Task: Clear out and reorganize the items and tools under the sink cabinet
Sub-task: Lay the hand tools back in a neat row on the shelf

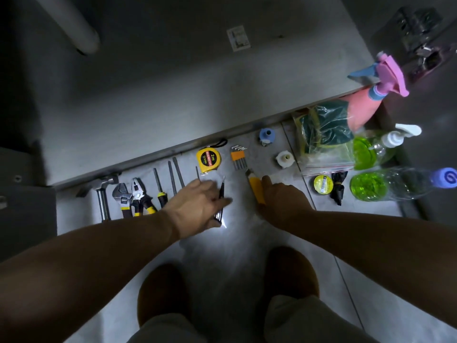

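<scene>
Tools lie in a row on the floor point(237, 238) along its far edge, under the cabinet point(173, 100). At the left end sit a hammer point(103, 194), a wrench point(121, 194), pliers point(138, 196) and screwdrivers point(159, 186); all look stiff steel, and the hammer is probably the heaviest, best lifted near its head. The left hand point(197, 204) lies over a thin dark pick point(221, 191), with more slim metal pieces under its palm; whether its fingers pinch the pick or only press on it, I cannot tell. Such slim, smooth rods would likely slip, so a pinch at mid-shaft seems wise. Beyond the hand are a tape measure point(209, 158) and hex keys point(238, 157). The right hand point(282, 201) is apart from the left and rests against a yellow knife point(256, 188), one digit straight along its side; the knife's rear end is hidden under the hand, so a grip is unclear. The knife looks light and rigid, and should be held by the body, away from the blade tip. Farther right, near the floor's right edge, stand a sponge bag point(324, 132), a tape roll point(323, 184), a pink sprayer point(371, 105) and green bottles point(376, 149), soft plastic that may dent if squeezed.
</scene>
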